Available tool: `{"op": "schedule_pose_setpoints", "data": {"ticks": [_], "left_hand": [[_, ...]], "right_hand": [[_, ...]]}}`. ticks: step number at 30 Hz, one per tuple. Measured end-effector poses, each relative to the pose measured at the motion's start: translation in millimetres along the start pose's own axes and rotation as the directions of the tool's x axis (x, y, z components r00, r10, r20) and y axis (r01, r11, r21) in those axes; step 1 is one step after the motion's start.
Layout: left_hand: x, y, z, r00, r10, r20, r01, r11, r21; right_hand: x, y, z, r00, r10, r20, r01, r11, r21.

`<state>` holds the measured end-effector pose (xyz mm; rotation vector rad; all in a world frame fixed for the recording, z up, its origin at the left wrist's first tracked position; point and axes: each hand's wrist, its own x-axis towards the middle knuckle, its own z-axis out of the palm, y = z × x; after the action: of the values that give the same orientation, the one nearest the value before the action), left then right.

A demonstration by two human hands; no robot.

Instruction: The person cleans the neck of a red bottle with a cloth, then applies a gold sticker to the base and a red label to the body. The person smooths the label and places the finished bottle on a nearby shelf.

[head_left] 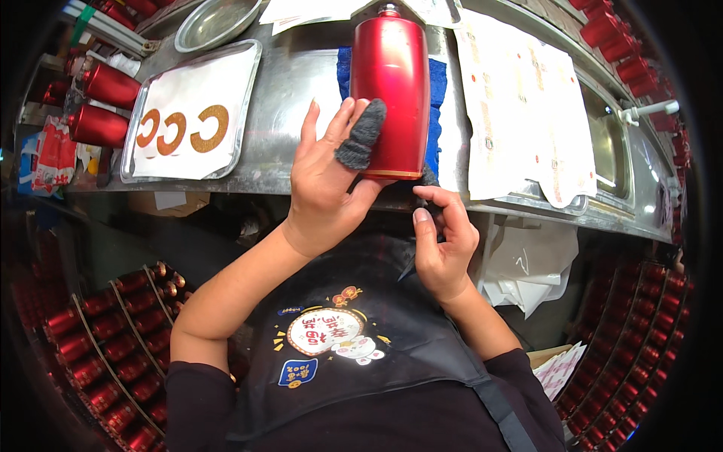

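A glossy red bottle (389,90) lies on a blue cloth (435,113), its neck away from me and its gold-edged base at the table's near edge. My left hand (324,177) is open against the bottle's left side, fingers stretched and spread, thumb by the base. A dark grey knitted cover (362,135) wraps one of its fingers. Just right of the base, my right hand (446,245) is closed in a pinch. Between its fingers is a slim dark tool, mostly hidden; a thin pointed end (407,269) shows below the hand.
To the left, a metal tray (248,102) bears white paper with several gold glittery C-shaped pieces (209,129). A metal bowl (215,24) stands behind it, red bottles (98,124) beside it. Printed white sheets (520,113) lie right, near a sink (606,128). Racked red bottles (113,346) flank me.
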<state>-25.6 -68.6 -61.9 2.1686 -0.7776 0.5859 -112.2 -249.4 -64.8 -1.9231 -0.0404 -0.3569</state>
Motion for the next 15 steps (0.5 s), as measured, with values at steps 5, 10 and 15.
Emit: {"op": "schedule_pose_setpoints", "data": {"ticks": [5,10,15], "left_hand": [[5,7,2,0.999,0.032,-0.037,-0.032,0.999,0.002],[1,1,8,0.988,0.062,-0.144,-0.069,0.997,-0.043],[-2,-5,17,0.980,0.015,-0.197,-0.035,0.994,-0.099]], "right_hand": [[1,1,-1,0.984,-0.178,0.020,0.179,0.979,-0.103],[19,-8,-4,0.870,-0.428,0.243,0.481,0.847,-0.228],[42,-33,-8,0.733,-0.433,0.525,0.657,0.651,-0.379]]}}
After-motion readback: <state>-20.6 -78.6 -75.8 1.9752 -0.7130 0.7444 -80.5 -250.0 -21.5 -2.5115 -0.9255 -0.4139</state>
